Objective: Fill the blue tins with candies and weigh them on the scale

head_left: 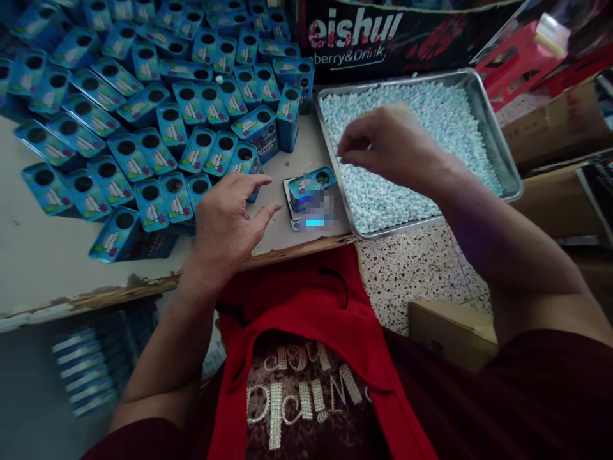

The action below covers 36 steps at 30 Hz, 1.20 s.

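Left hand [228, 214], centre-left beside many blue tins [172, 128], is empty, thumb and forefinger wide apart. Right hand [390, 144], upper right above pale pellets [387, 201], has curled fingers, contents unclear. Another tin [299, 194] sits mid-frame on a small device [295, 225]
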Available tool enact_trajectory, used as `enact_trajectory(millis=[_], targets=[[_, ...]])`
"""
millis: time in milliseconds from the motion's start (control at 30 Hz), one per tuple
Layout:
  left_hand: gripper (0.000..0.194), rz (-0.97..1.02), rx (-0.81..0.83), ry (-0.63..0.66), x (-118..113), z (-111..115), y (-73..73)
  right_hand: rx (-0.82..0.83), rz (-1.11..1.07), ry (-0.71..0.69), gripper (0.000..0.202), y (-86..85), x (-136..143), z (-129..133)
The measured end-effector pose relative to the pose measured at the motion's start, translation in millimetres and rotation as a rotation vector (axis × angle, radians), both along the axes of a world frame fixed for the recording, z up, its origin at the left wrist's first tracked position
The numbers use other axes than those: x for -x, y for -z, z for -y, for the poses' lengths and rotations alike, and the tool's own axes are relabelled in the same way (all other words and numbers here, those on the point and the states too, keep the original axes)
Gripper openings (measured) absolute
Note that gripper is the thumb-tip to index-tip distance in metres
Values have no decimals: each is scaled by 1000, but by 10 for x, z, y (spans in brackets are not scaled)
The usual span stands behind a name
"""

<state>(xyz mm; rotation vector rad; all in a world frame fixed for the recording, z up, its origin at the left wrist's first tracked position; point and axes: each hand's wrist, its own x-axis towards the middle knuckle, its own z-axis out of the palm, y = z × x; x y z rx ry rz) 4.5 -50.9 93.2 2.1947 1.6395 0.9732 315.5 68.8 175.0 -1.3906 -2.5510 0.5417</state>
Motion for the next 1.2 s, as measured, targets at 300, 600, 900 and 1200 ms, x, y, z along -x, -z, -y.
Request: enact_trajectory(millis=[300,600,900,1200], targets=[[37,-13,53,13,-100,-1,-44,127,293,-10,46,959,-667,217],[36,-65,17,-49,-31,71,-120,384,-209,365,19,809,-825,-33],[32,-32,44,-39,-57,64,-112,209,11,226,25,674,-610,-190],[22,-24,73,-34,57,67,-21,420,-536,394,26,332,-368,-63]])
